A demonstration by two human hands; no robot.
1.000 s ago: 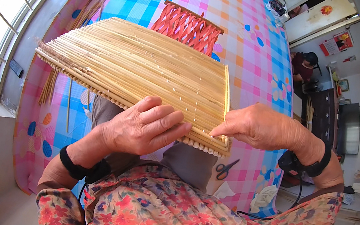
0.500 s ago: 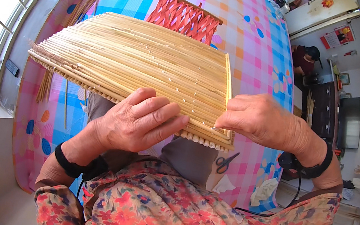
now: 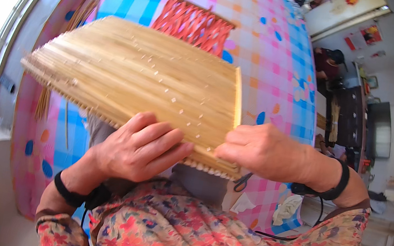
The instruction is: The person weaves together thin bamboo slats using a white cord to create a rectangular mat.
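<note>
A flat mat of pale straw stalks (image 3: 126,74), laid side by side and dotted with small white stitches, rests tilted across my lap. Along its right side runs a pale edging strip (image 3: 238,98). My left hand (image 3: 137,149) is closed over the near edge, fingers on top and thumb hidden beneath. At the near right corner, my right hand (image 3: 268,151) has its fingers pinched together close against the mat; whatever sits between the fingertips is hidden and slightly blurred.
A red lattice-woven piece (image 3: 193,25) lies beyond the mat on the checked, flowered covering (image 3: 259,7). Dark scissors (image 3: 243,182) lie by my lap. Loose stalks (image 3: 82,13) run along the left, near a remote control (image 3: 7,84). Another person (image 3: 327,67) is at far right.
The mat and both hands have shifted slightly left and nearer to me. My right hand has stayed pinched at the corner; the mat now partly covers the scissors.
</note>
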